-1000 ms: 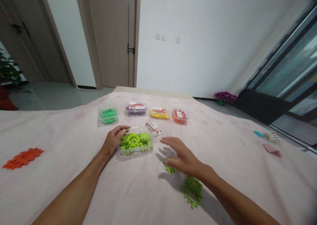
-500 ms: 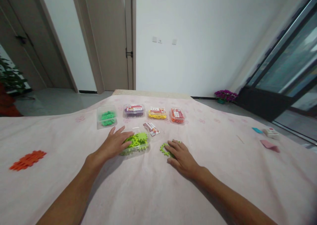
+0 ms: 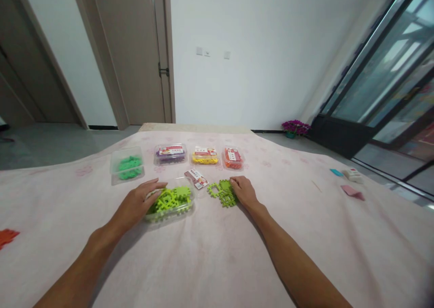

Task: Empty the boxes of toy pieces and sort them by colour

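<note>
A clear plastic box [image 3: 186, 205] full of yellow-green toothed interlocking pieces [image 3: 169, 198] stands in front of me. My left hand [image 3: 137, 204] holds the left side of it, fingers along the rim and thumb over the pieces. To the right of the box, several yellow-green interlocking pieces [image 3: 224, 194] lie joined flat on the cloth, one of them a ring with an open middle. My right hand [image 3: 246, 191] is closed at their right edge, fingertips on the piece there; its grip is partly hidden.
Behind stand boxes of green pieces [image 3: 130, 167], purple pieces [image 3: 169, 156], yellow pieces [image 3: 205, 158] and orange pieces [image 3: 233, 163]. A labelled lid [image 3: 196, 179] lies beside my box. Orange joined pieces [image 3: 7, 238] sit far left; a pink cloth [image 3: 352, 192] is at right.
My right hand has slid off the top of the joined pieces to their right edge, and its fingers have drawn together. My left hand stays at the box. The view has turned right.
</note>
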The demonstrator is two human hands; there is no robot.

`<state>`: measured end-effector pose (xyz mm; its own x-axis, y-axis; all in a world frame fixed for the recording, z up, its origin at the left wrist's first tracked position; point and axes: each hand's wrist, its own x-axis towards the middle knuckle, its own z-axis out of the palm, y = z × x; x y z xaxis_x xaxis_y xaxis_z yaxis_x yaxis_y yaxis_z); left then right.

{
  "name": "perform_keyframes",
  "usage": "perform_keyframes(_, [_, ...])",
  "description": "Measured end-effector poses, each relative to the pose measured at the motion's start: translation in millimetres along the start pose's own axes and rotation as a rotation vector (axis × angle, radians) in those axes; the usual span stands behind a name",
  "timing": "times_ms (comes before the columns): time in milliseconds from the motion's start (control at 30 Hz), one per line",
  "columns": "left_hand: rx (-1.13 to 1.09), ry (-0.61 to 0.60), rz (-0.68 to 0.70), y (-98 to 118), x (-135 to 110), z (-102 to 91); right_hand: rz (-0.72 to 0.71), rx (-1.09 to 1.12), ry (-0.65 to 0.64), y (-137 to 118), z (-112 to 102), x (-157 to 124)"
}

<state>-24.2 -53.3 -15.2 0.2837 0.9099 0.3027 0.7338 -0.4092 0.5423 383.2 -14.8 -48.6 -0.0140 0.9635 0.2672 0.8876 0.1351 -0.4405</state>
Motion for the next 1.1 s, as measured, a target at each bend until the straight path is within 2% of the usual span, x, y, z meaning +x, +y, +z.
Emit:
perform_keyframes(67, [-0.024,0.034,-0.026,-3.1,1.4,0.0,-0.033,-0.107,-0.064,-3.9,-4.5,-2.8])
perform_keyframes(200, [0.011,-0.063,0.055,-6.3,5.0,0.3,0.032,-0.168,-0.061,-15.9,-2.8,-6.1])
perform_keyframes(300, [0.006,-0.081,0.078,-4.3,5.6,0.1,0.132,-0.049,0.002,-16.0,6.4,-3.6])
perform_keyframes(367, [-0.071,-0.047,0.070,-0.8,3.6,0.3,0.186,0.116,0.065,-10.5,13.5,-0.1])
perform_keyframes(433, [-0.192,0.089,0.006,1.6,-0.1,1.9,0.232,0.355,0.159,-3.4,18.4,3.6])
perform_keyframes(533, [-0.371,0.436,-0.156,-4.6,-6.0,8.5,0.289,0.735,0.302,4.5,16.0,6.3])
perform_keyframes(567, [-0.446,0.526,-0.203,-9.8,-7.2,11.9,0.295,0.833,0.293,5.7,12.3,5.9])
perform_keyframes(633, [-0.648,0.592,-0.277,-22.6,-7.7,19.3,0.279,0.950,0.138,6.1,2.6,3.1])
perform_keyframes(733, [-0.924,0.503,-0.331,-36.6,-5.4,28.5,0.195,0.931,-0.209,3.0,-11.5,-3.4])
perform_keyframes(833, [-0.992,0.397,-0.312,-35.9,-3.5,31.0,0.089,0.720,-0.387,-2.7,-19.2,-6.8])
perform_keyframes(967, [-0.985,0.238,-0.294,-25.9,-4.4,27.5,0.001,0.402,-0.416,-10.3,-23.1,-5.3])
perform_keyframes(1100, [-0.974,0.126,-0.291,-21.9,-5.7,22.8,-0.011,0.320,-0.386,-12.9,-27.3,-3.5])
